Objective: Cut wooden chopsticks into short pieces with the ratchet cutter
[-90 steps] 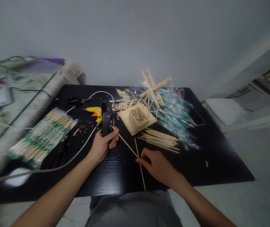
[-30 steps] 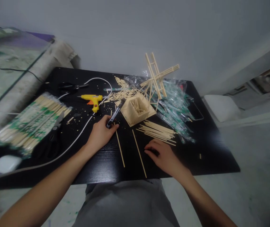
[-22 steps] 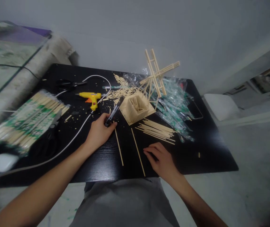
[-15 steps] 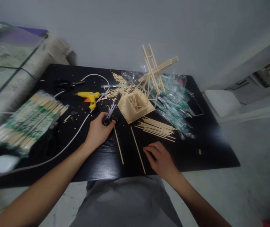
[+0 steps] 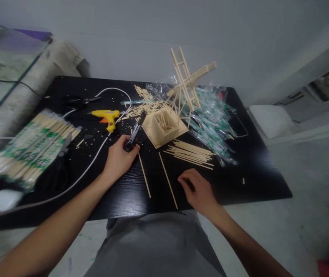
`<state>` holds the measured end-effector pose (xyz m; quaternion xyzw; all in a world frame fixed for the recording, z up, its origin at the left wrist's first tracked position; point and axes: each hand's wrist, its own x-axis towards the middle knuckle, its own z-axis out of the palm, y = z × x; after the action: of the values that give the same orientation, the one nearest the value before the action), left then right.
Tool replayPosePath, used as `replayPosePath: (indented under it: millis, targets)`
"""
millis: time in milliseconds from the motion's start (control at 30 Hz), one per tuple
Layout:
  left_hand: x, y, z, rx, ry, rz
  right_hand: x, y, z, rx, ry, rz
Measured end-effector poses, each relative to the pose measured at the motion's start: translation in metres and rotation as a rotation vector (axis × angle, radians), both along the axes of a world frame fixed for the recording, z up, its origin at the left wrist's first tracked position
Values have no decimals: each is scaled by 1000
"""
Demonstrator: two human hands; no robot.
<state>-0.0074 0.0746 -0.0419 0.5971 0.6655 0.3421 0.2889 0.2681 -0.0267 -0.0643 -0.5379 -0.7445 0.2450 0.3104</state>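
Note:
My left hand [image 5: 120,157] is closed around a slim black-and-grey hand tool [image 5: 134,134], which points up and away from me; its exact kind is unclear. One thin wooden stick [image 5: 145,175] lies just right of that hand, its far end near my fingers. A second thin stick [image 5: 168,180] lies roughly parallel, between my hands. My right hand [image 5: 197,190] is held by the table's front part, thumb and fingertips pinched together, nothing visible in them. Beyond the hands stands a model of glued sticks with crossed blades [image 5: 184,82] and a square hollow base [image 5: 164,127].
On the black table [image 5: 124,200] are a loose row of sticks [image 5: 190,154], a yellow glue gun [image 5: 107,117] with a white cord, scissors [image 5: 59,165], packed sticks [image 5: 32,146], cut bits [image 5: 147,104] and crumpled plastic wrappers [image 5: 213,115]. A wall rises behind.
My right hand has shifted slightly to the right, away from the nearer stick. The left hand still grips the tool, and the view has tilted a little.

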Motion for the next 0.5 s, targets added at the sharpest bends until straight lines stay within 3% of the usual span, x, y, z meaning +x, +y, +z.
replayPosePath:
  millis: [133,333,500]
  targets:
    - [1,0,1,-2,-6,-5,0,5,0,-33,108,-127]
    - [1,0,2,-10,-73,10,4,8,-2,-54,204,-129]
    - [3,-2,4,20,-167,-23,4,22,6,-103,134,-55]
